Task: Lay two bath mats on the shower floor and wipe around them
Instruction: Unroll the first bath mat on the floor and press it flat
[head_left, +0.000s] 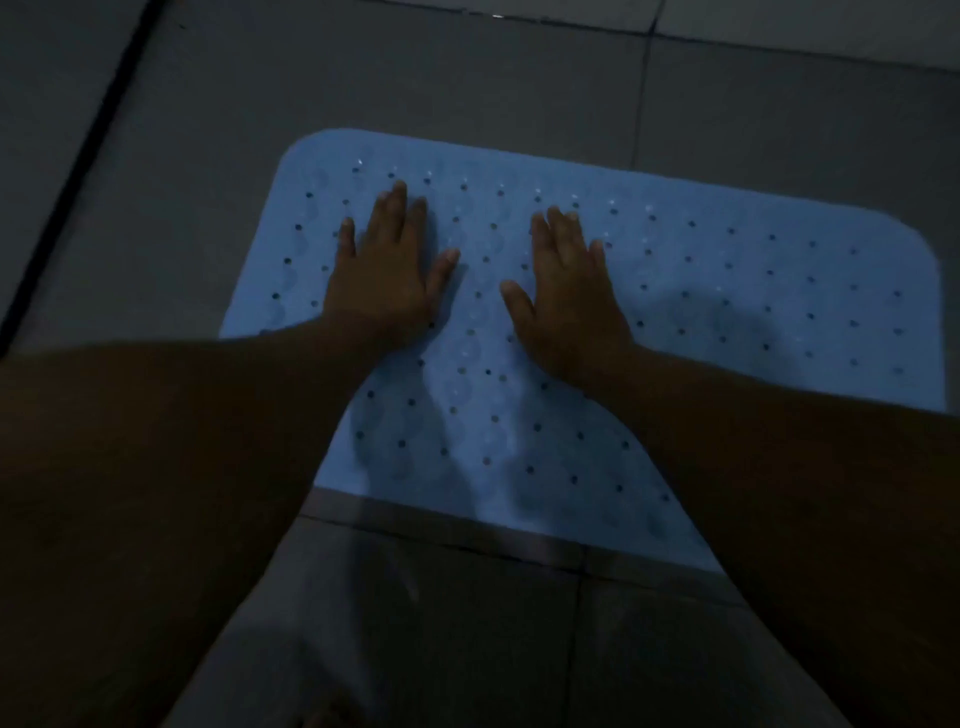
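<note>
A light blue bath mat (727, 291) is laid flat on grey floor tiles (218, 156). The left hand (387, 275) and right hand (569, 296) are pressed palm-down on it, fingers spread, nothing grasped

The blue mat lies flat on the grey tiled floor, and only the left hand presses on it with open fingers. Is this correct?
Not quite. The head view shows both hands on the blue mat: the left hand and the right hand each press flat, fingers open. The rest is right.

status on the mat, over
Left hand and right hand open, palms flat on blue mat. One mat down on tiled floor. No second mat or cloth visible.
</note>
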